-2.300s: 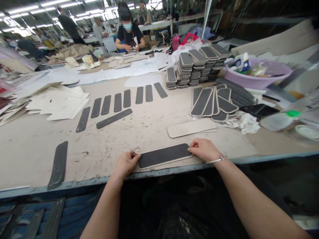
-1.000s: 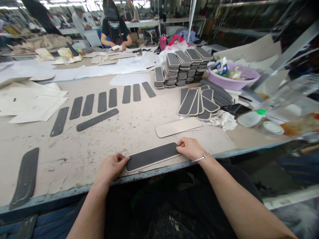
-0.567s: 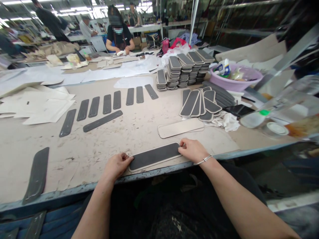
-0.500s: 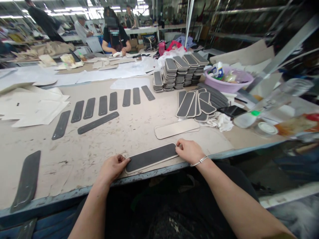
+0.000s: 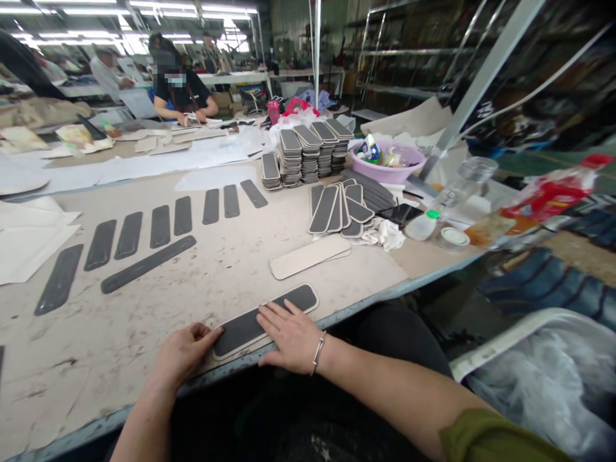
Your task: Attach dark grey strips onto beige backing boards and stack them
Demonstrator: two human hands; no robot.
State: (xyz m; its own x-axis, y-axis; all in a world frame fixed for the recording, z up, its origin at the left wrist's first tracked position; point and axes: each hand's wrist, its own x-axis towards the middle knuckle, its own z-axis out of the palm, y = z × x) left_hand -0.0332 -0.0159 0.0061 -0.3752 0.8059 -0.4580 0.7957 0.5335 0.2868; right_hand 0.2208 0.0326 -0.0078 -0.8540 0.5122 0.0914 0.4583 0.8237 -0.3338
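Note:
A long dark grey panel with a pale border and rounded corners (image 5: 240, 332) lies near the table's front edge, over another pale piece that peeks out beneath it. The thumb and bent fingers of my left hand (image 5: 185, 350) grip its left end. Flat on its middle rests my right hand (image 5: 291, 337), fingers stretched out and spread. Just beyond lie overlapping cream strips (image 5: 308, 256). Further off, several bordered panels (image 5: 332, 208) are fanned out. A row of plain dark grey strips (image 5: 161, 226) runs to the left, with one strip (image 5: 149, 264) lying slantwise before it.
Stacks of bordered panels (image 5: 308, 154) stand at the back, beside a lilac basin (image 5: 387, 163). To the right are a white cloth (image 5: 385, 236), a green-capped bottle (image 5: 421, 226) and a round tub (image 5: 453, 239). A co-worker (image 5: 180, 93) sits across the table.
My right hand has left the panel's right end and now lies flat on its middle. My left hand keeps hold of the left end. The view has swung right.

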